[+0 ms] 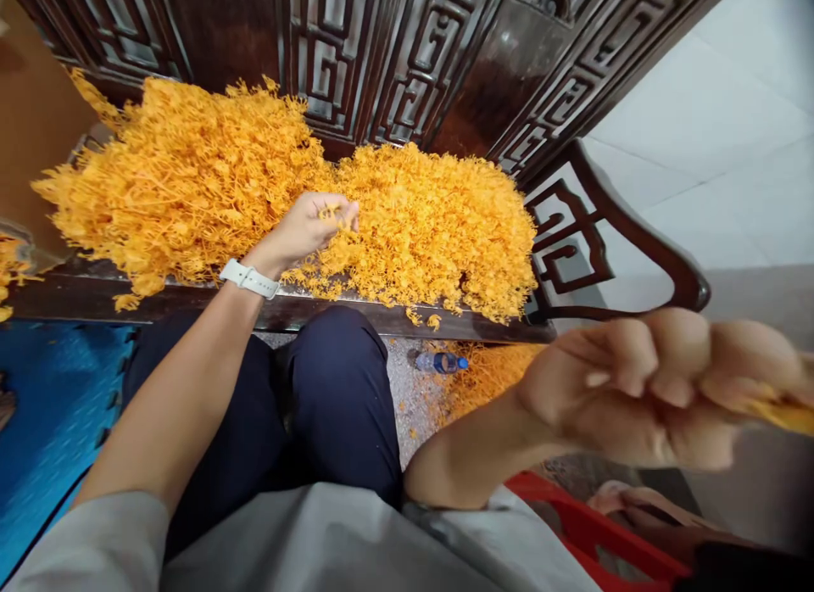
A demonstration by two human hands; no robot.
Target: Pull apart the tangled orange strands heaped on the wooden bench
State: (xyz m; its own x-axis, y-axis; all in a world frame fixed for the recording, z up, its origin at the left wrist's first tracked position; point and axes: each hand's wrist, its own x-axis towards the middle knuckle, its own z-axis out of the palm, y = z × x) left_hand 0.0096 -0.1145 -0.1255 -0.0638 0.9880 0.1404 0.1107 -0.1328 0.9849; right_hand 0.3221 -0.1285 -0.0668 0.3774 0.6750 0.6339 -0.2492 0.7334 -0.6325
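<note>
Two heaps of small orange plastic-looking pieces lie on a dark wooden bench: a left heap (191, 176) and a right heap (438, 227). Over the gap between them is my left hand (318, 223), a pale watch on its wrist, its fingers pinched on a small orange piece (331, 212). My right hand (655, 380) is raised at the right, close to the camera and somewhat blurred. Its fingers are curled around an orange piece (782, 412) that reaches the right edge of the view.
Behind the heaps rises the carved bench back (471, 75), with a curved armrest (636, 236) at the right. A bottle (438, 362) lies on the floor beside more orange pieces (489, 376). A red plastic seat (591, 533) is at lower right, a blue mat (57, 405) at left.
</note>
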